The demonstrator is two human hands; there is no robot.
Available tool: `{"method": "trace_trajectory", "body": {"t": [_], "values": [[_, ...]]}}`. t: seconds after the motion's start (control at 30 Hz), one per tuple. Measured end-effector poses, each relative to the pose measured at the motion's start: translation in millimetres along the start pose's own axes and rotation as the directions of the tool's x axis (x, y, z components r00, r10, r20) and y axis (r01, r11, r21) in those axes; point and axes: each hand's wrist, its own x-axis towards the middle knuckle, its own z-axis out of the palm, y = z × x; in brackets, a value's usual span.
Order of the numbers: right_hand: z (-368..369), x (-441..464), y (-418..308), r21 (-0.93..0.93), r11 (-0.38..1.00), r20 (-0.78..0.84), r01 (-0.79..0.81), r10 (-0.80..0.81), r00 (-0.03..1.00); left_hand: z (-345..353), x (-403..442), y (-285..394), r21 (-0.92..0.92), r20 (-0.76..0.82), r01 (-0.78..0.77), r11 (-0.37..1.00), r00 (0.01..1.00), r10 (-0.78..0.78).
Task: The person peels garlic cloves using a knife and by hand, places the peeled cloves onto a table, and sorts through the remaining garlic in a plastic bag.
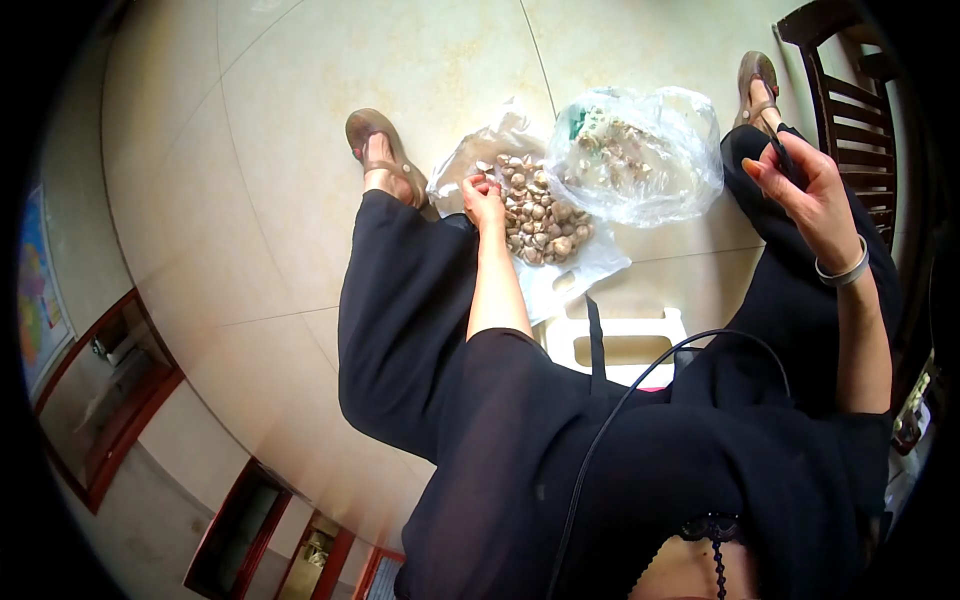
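Observation:
Small brown mushrooms [540, 212] lie heaped on a white plastic bag [590, 265] on the floor between my feet. At the left edge of the heap is my left hand [484, 203], its fingers curled together; whatever they pinch is too small to make out. Raised over my right knee, away from the heap, my right hand [815, 200] is closed around a black-handled tool [785, 160]. Most of that tool is hidden by the fingers, so its kind does not show. Beside the mushrooms stands an opened clear plastic bag [670, 190] with brownish-white bits [622, 150] inside.
A white plastic stool [655, 328] shows beneath me. A dark wooden chair [855, 120] stands at the right, close to my right arm. A black cable [610, 420] runs across my lap. Pale floor tiles [290, 180] surround my feet, with wood-framed openings [110, 400] at lower left.

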Motion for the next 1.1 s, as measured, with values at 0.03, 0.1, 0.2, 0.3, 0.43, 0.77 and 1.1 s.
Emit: {"method": "trace_trajectory", "body": {"t": [0.03,0.1,0.2,0.3,0.43,0.77,1.1], "values": [[0,0,1,-0.003,1.000,-0.005,0.016,-0.016,1.000,-3,0,1,-0.054,-0.005,0.024,0.998,1.000,-0.025],[0,0,0,-0.006,0.999,-0.013,0.033,-0.033,0.999,4,16,-24,-0.309,0.054,0.154,0.939,0.988,-0.145],[0,-1,-4,-0.051,0.999,-0.019,0.015,-0.016,1.000,-1,16,-23,-0.384,0.130,0.178,0.906,0.982,-0.138],[0,-1,0,-0.044,0.999,-0.007,0.010,-0.010,1.000,-8,11,-14,-0.553,0.234,0.332,0.765,0.942,-0.239],[2,0,1,0.029,0.998,-0.030,0.060,-0.059,0.998,-14,5,-4,-0.442,0.284,0.398,0.804,0.912,-0.295],[2,-1,0,-0.038,0.997,-0.030,0.062,-0.064,0.998,-11,12,-19,-0.412,0.157,0.322,0.852,0.946,-0.282],[3,0,0,-0.065,0.996,0.003,0.064,-0.064,0.998,-11,-2,-6,0.282,0.125,-0.054,0.958,0.992,0.019]]}}
